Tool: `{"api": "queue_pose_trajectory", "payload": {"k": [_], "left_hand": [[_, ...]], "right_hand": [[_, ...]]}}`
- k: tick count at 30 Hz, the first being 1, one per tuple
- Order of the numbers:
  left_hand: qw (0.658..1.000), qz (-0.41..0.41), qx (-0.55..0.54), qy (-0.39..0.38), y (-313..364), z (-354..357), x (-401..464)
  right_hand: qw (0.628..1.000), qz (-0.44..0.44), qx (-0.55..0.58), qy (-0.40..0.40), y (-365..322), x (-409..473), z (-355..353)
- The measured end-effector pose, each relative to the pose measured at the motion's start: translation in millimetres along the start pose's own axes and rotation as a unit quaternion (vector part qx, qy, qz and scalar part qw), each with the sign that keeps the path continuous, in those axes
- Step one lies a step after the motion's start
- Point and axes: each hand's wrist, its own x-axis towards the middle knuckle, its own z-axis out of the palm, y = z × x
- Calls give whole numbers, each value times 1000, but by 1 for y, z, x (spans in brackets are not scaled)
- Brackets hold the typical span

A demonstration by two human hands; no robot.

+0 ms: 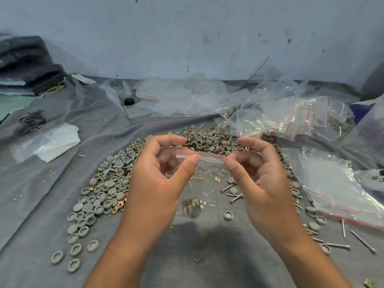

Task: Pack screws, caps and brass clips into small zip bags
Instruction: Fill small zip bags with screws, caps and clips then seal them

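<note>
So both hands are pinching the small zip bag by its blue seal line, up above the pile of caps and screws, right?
Not quite: the head view shows the seal line on the small zip bag is red, not blue. The left hand and right hand do pinch it, above the pile of caps and screws.

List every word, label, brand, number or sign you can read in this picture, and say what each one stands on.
None: no readable text shows anywhere in this view.
The zip bag pinched between the left hand and the right hand bears only a plain red line along its seal, no print.
The spare zip bags piled at the right show red seal lines too, no lettering.
The grey caps, screws and brass clips carry no marking that can be made out.
</note>
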Motion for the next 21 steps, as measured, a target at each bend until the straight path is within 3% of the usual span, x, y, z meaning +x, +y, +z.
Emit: {"api": "queue_pose_trajectory", "payload": {"k": [7,9,12,17,19,21], "left_hand": [[999,-30,-12,9,4,2,0],[999,-36,-32,8,5,2,0],[996,-77,-38,-16,4,1,0],[982,-141,20,-122,-4,1,-4],[981,-127,34,-140,-6,3,-6],[988,-96,20,-117,-6,6,-6]], "right_hand": [[997,51,57,11,-2,5,1],[988,94,124,15,-4,8,2],[940,175,292,27,-9,17,0],[875,236,422,19,-14,23,-15],[896,221,385,14,-13,21,-16],[966,149,212,16,-11,17,-16]]}}
